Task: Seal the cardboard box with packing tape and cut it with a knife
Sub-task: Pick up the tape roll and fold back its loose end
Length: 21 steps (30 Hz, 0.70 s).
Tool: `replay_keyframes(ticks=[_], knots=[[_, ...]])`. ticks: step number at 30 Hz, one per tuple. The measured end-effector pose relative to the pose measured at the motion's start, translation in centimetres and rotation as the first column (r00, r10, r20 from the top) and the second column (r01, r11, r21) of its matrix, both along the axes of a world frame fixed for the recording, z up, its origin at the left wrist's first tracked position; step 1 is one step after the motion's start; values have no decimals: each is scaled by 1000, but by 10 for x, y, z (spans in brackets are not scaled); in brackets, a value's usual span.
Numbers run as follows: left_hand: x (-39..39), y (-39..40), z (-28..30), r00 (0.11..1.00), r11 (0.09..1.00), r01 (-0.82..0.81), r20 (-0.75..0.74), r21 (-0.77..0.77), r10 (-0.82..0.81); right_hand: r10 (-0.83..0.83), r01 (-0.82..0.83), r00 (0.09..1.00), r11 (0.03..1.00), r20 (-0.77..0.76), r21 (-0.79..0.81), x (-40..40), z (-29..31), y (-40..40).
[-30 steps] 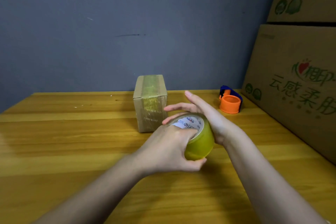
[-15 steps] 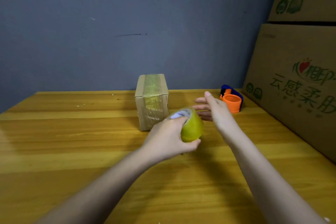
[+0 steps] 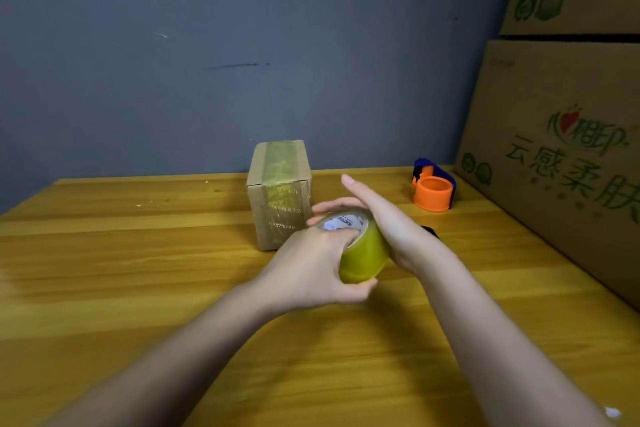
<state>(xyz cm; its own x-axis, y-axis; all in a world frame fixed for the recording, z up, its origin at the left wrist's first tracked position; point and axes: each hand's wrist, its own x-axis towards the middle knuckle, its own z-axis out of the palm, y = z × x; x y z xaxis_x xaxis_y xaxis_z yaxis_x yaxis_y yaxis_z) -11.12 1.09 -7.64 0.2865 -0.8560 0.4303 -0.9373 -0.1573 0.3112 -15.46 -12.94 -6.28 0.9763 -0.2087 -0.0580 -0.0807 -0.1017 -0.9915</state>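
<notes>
1. A small brown cardboard box (image 3: 280, 193) stands upright on the yellow wooden bench (image 3: 138, 288), near its far edge and about midway along it. A strip of yellowish tape runs over its top and down the near face, and faint print shows through the tape.
2. A roll of yellow-green translucent packing tape (image 3: 362, 253), with a white printed label on its core, is held above the bench just in front of the box.
3. The left hand (image 3: 311, 274) grips the roll, fingers curled over its top and thumb under its near side.
4. The right hand (image 3: 384, 222) lies against the roll's right side with straight fingers, grasping nothing.
5. An orange and blue plastic tape dispenser (image 3: 433, 189) sits by the far right corner, beside large printed cardboard cartons (image 3: 561, 149).
</notes>
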Motion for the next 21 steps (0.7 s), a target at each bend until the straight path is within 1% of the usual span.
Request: replay_keyframes(ticks=[2, 3, 5, 7, 8, 10, 11, 12, 13, 15, 17, 18, 19, 20, 21], knots=[[1, 0, -3, 999, 999, 41, 20, -8, -41, 108, -106, 994, 991, -21, 88, -1, -2, -5], [2, 0, -5, 999, 999, 41, 35, 11, -41, 130, -127, 991, 987, -17, 103, -2, -4, -6], [3, -3, -8, 996, 999, 28, 87, 33, -30, 108, -110, 994, 988, 25, 110, -1, -10, -9], [3, -7, -8, 988, 1000, 4, 151, 31, -9, 22, -35, 996, 988, 87, 151, 0, -16, -12], [4, -9, -7, 990, 1000, -2, 143, 16, 0, -31, 9, 994, 979, 108, 204, 0, -19, -14], [9, -13, -7, 999, 999, 4, 51, -52, -2, -158, 112, 981, 938, 116, 327, 0, -25, -24], [12, -16, -8, 1000, 998, 7, 28, -68, -5, -228, 172, 967, 913, 113, 370, -1, -27, -30], [15, -19, -9, 1000, 999, 8, 26, -49, -6, -283, 222, 953, 892, 105, 393, -2, -29, -36], [18, -23, -11, 999, 1000, 15, 32, -1, -15, -311, 252, 946, 885, 93, 392, -3, -30, -42], [18, -33, -11, 999, 993, 54, -5, 104, -53, -282, 236, 958, 889, 62, 392, -6, -29, -51], [14, -46, -10, 995, 992, 70, -82, 109, -61, -248, 220, 969, 881, 15, 419, -7, -28, -59], [12, -52, -8, 992, 996, 47, -124, 79, -37, -295, 270, 955, 878, 3, 395, -6, -25, -64], [12, -58, -7, 986, 999, 7, -168, 47, 1, -390, 367, 921, 876, 13, 313, -4, -24, -69], [12, -64, -5, 980, 999, -44, -195, 31, 49, -490, 469, 870, 857, 52, 214, -2, -22, -74], [14, -72, -5, 976, 994, -104, -192, 34, 108, -578, 566, 808, 815, 112, 123, -1, -19, -79]])
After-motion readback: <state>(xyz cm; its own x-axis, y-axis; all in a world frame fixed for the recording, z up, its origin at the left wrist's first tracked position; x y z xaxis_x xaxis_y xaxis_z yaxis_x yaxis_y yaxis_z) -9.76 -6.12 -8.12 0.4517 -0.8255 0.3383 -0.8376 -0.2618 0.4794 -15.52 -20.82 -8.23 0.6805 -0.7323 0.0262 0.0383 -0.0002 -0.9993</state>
